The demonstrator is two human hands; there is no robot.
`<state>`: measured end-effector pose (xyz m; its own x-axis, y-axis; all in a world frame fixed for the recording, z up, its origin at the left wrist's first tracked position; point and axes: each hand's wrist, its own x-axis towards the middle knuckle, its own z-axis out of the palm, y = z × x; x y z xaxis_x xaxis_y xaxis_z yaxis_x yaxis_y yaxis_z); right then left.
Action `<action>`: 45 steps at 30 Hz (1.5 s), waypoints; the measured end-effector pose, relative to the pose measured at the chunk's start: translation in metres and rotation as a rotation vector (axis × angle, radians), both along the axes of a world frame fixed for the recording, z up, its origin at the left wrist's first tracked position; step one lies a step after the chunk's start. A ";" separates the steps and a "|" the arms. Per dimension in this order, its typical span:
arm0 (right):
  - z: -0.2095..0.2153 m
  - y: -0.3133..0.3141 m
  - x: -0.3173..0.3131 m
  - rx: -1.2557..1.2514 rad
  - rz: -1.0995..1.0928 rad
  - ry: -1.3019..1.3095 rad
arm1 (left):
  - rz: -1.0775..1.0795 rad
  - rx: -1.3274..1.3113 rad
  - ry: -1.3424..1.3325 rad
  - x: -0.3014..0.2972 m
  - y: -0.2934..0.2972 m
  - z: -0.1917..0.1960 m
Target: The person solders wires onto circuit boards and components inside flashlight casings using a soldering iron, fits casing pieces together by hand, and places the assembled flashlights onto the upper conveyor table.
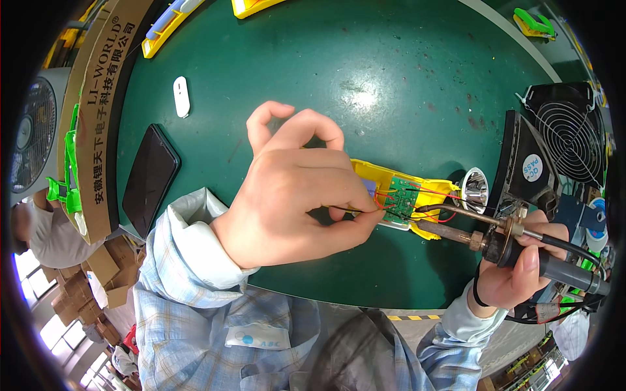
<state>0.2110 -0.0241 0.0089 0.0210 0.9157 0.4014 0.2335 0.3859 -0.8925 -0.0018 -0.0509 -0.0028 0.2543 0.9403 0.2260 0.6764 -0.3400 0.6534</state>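
The yellow flashlight housing (391,186) lay open on the green table (313,72), just right of centre and close to the near edge, with its small green circuit board (403,201) facing up and a silver reflector cup (474,189) at its right end. Red and black wires (430,190) ran across the board toward that reflector. The left hand (293,205) covered the housing's left part, its thumb and middle finger pinched on a thin strand of solder wire (345,209) that pointed at the board, while the index finger arched up clear of it. The right hand (518,270) was wrapped around the dark handle of a soldering iron (482,240), whose metal shaft reached left so that its tip sat at the right edge of the circuit board. Behind the right hand stood a black fan (568,133) with a wire grille. Farther left on the table, well apart from the housing, lay a black phone (150,179) face down, and beyond it a small white oval part (182,96). A cardboard box (98,117) stood along the table's left rim, and more yellow housings (166,27) lay at the far edge.
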 end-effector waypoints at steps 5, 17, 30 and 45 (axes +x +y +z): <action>0.002 0.000 -0.002 -0.007 -0.020 -0.019 | -0.011 -0.007 0.005 0.000 0.001 0.001; -0.003 -0.001 0.013 0.066 0.193 0.072 | -0.011 -0.028 0.031 0.001 0.001 0.003; -0.006 0.001 0.015 0.015 0.274 0.189 | 0.012 -0.019 0.033 0.000 -0.001 0.002; -0.003 -0.001 -0.002 -0.098 0.062 0.098 | 0.083 -0.001 -0.012 -0.006 -0.005 0.007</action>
<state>0.2091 -0.0251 0.0054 -0.0022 0.9510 0.3092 0.1215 0.3071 -0.9439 -0.0078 -0.0560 0.0046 0.1729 0.9582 0.2279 0.6943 -0.2827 0.6619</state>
